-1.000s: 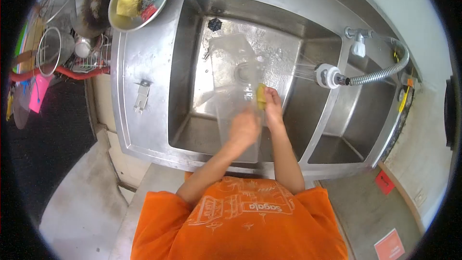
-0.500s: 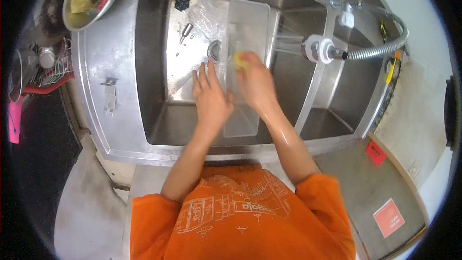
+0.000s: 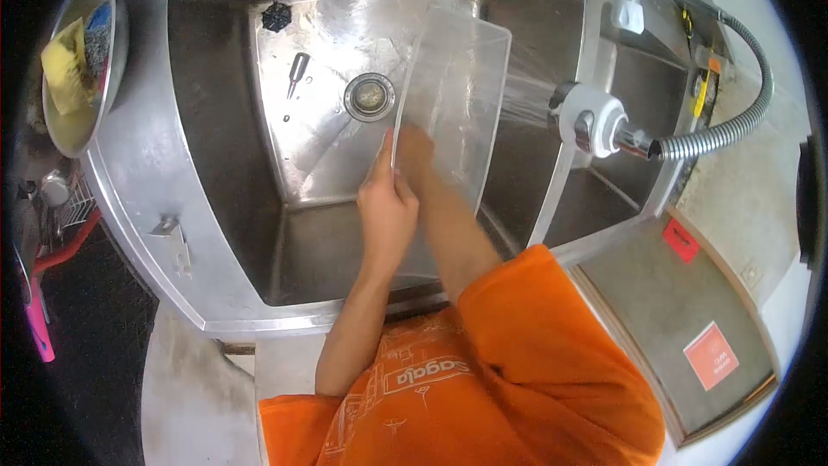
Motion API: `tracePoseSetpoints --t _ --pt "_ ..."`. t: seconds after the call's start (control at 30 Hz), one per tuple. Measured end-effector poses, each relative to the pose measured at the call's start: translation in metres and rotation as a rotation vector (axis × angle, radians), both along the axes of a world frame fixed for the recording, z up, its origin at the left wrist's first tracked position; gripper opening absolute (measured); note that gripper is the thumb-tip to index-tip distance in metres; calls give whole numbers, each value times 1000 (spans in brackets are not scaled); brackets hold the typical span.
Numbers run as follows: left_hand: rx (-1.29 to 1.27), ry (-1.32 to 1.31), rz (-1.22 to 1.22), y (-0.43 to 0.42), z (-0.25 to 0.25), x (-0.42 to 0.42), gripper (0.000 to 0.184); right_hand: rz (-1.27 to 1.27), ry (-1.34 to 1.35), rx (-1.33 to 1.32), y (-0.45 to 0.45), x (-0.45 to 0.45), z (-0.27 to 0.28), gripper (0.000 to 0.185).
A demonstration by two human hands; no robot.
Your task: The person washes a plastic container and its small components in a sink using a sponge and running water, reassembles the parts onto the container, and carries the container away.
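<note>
At the far left, a pink handle (image 3: 38, 328) shows beside the dark floor, just below a wire rack (image 3: 76, 216) with a red edge. Above them, a metal bowl (image 3: 119, 43) holds a yellow sponge (image 3: 67, 73) with blue and grey pieces packed next to it. A small metal bracket (image 3: 177, 246) lies on the steel counter (image 3: 140, 121), near its front edge. Next comes the large sink (image 3: 224, 121). On its floor a black strainer-like piece (image 3: 276, 17) lies towards the back, a slim dark tool (image 3: 297, 73) rests nearer the middle, and the round drain (image 3: 369, 97) is to the right of that tool.

The left hand (image 3: 388, 216) grips the left edge of a clear tub (image 3: 457, 78), fingers and thumb closed on it. The tub is tilted inside the sink, right of the drain. The right hand (image 3: 418, 148) shows hazily through the tub's clear plastic, just beside the left one; it is blurred, so I cannot tell whether its fingers are closed or what they hold.

Right of the tub, a white spray head (image 3: 595, 121) throws water at the tub's side. Its ribbed hose (image 3: 716, 138) loops up to the tap (image 3: 628, 13), above a smaller basin (image 3: 599, 198). Lower right, a red label (image 3: 681, 240) and an orange sign (image 3: 711, 355) lie near each other
</note>
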State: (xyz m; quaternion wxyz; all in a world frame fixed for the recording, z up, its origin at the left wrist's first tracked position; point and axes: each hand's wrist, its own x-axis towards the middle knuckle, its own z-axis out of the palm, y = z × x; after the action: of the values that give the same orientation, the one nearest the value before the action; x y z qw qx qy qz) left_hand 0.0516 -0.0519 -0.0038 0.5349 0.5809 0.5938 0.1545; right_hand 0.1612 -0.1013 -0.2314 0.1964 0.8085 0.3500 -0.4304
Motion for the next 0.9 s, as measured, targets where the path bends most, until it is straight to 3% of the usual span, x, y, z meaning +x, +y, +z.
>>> tracePoseSetpoints --t 0.07,0.17,0.3,0.37,0.43,0.5,0.6,0.7,0.77,0.83,0.9 --pt "96 -25 6 1 -12 12 54 -111 -89 63 -50 -7 0 24" --pt "-176 -14 24 4 -13 7 53 -348 -251 226 -80 -4 -12 25" --pt "-90 -55 25 -13 -26 10 52 -528 -374 349 -33 20 -11 26" --pt "-147 -106 77 -16 -35 13 52 -616 -451 376 9 29 29 22" --pt "-96 -127 74 -14 -37 19 51 -579 -516 501 16 45 19 19" --pt "-94 -99 56 -19 -36 23 52 -408 -536 657 -26 60 -33 22" --pt "-129 -45 16 -22 -31 42 55 -31 -295 369 -40 104 -61 23" --pt "-225 -17 43 -11 -5 63 59 333 -329 394 -14 130 -74 26" --pt "-357 27 24 -3 2 65 62 -158 -61 174 41 146 -86 30" --pt "-219 53 -2 -18 -12 60 69 -296 -84 281 41 131 -94 27" --pt "-110 59 -20 -17 -26 63 74 -228 -180 399 32 116 -96 25"
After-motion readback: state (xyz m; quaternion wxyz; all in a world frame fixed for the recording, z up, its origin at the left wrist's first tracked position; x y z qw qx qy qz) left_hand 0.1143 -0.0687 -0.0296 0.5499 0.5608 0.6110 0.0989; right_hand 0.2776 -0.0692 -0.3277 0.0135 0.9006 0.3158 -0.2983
